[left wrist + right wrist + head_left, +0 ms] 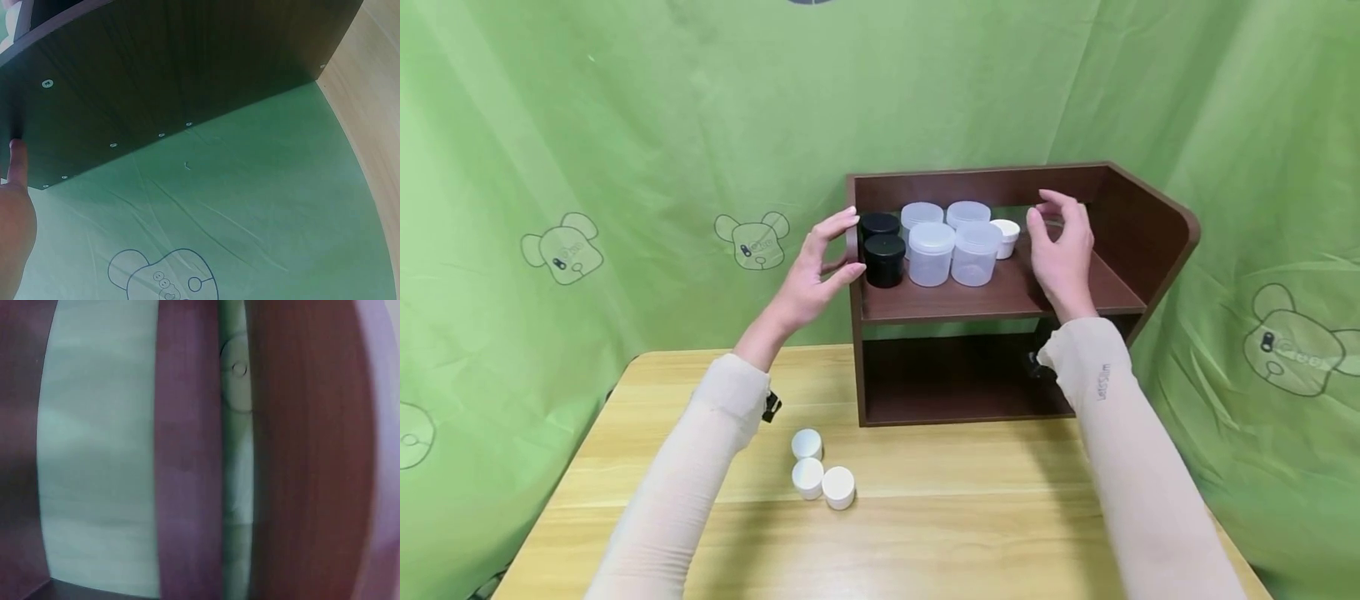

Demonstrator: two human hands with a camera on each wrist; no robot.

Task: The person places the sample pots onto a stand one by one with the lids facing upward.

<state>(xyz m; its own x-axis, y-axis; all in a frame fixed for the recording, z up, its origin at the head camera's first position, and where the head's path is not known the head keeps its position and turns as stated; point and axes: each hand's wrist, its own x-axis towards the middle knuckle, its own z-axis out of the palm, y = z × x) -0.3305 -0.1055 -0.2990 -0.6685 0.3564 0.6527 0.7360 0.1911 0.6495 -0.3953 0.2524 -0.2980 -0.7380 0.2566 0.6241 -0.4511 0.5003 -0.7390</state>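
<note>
Pale sleeves [692,467] fill the foreground. The left hand [805,287] has thumb and fingers spread at the brown wood-grain shelf's [970,304] left edge, the thumb tip beside a glossy black jar [884,262]. The right hand [1066,250] has its thumb apart from bent fingers; left of them stand a white jar [1007,239] and frosted translucent cylinders [931,258]. Three white jars [808,479] lie below the left fingers. Only the left wrist view shows one fingertip against the screw-dotted [47,84] outer panel. The right wrist view shows a blurred rail [187,450], fingers out of sight.
</note>
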